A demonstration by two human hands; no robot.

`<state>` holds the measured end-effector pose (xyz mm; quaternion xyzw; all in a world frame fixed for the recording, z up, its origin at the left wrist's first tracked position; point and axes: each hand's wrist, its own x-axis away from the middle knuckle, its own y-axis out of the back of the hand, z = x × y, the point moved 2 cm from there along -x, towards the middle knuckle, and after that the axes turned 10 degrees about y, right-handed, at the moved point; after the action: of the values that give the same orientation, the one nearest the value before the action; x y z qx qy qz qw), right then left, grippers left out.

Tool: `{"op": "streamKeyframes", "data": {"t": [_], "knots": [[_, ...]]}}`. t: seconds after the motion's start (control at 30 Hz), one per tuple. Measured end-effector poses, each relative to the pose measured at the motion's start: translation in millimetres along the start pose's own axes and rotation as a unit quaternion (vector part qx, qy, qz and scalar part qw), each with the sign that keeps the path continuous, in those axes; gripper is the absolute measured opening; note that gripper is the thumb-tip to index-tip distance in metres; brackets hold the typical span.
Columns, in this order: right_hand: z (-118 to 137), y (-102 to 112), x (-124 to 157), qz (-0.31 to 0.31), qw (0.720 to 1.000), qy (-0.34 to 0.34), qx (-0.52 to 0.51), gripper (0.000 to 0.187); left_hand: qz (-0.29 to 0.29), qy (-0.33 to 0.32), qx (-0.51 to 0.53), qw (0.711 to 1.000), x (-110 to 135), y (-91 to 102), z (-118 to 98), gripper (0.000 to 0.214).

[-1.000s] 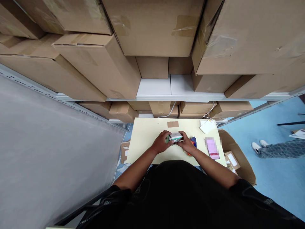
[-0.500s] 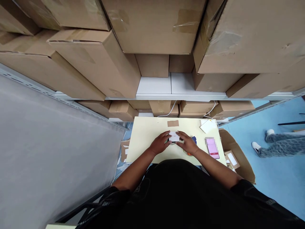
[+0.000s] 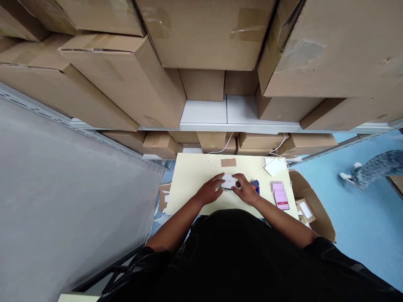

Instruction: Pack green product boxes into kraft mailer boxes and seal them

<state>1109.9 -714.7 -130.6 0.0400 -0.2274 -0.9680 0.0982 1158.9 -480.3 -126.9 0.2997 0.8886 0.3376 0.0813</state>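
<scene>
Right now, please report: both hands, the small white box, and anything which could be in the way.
Left hand and right hand: holding small white box from opposite sides. Printed face visible. Possible obstacle: blue item beside right hand, partly hidden.

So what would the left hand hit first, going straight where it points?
Probably the small white box; the left hand seems to hold its edge, though depth is unclear.
</scene>
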Motion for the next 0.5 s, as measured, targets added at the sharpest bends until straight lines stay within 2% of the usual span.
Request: {"op": "streamKeyframes", "data": {"t": [0.13, 0.2, 0.27, 0.33, 0.43, 0.5], "knots": [[-9.3, -4.2, 3.0, -0.017, 0.996, -0.059, -0.071, 0.090, -0.001, 0.001, 0.012, 1.000, 7.4, -5.1, -3.7, 0.046], [-19.8, -8.4, 7.6, -0.022, 0.987, -0.101, -0.124, 0.099, -0.010, 0.030, 0.055, 0.998, 12.9, -11.0, -3.0, 0.056], [-33.2, -16.4, 13.6, -0.009, 0.977, -0.144, -0.155, 0.099, -0.030, 0.091, 0.131, 0.987, 18.6, -20.5, 2.6, 0.072], [-47.7, -28.0, 19.8, 0.019, 0.970, -0.183, -0.159, 0.093, -0.035, 0.163, 0.209, 0.964, 23.2, -33.6, 13.2, 0.083], [-67.0, -46.0, 25.7, 0.030, 0.965, -0.217, -0.144, 0.079, -0.001, 0.243, 0.261, 0.934, 25.4, -55.6, 32.9, 0.081], [-75.6, -55.4, 26.0, 0.016, 0.967, -0.210, -0.146, 0.073, 0.026, 0.262, 0.264, 0.928, 23.8, -68.2, 44.6, 0.079]]}}
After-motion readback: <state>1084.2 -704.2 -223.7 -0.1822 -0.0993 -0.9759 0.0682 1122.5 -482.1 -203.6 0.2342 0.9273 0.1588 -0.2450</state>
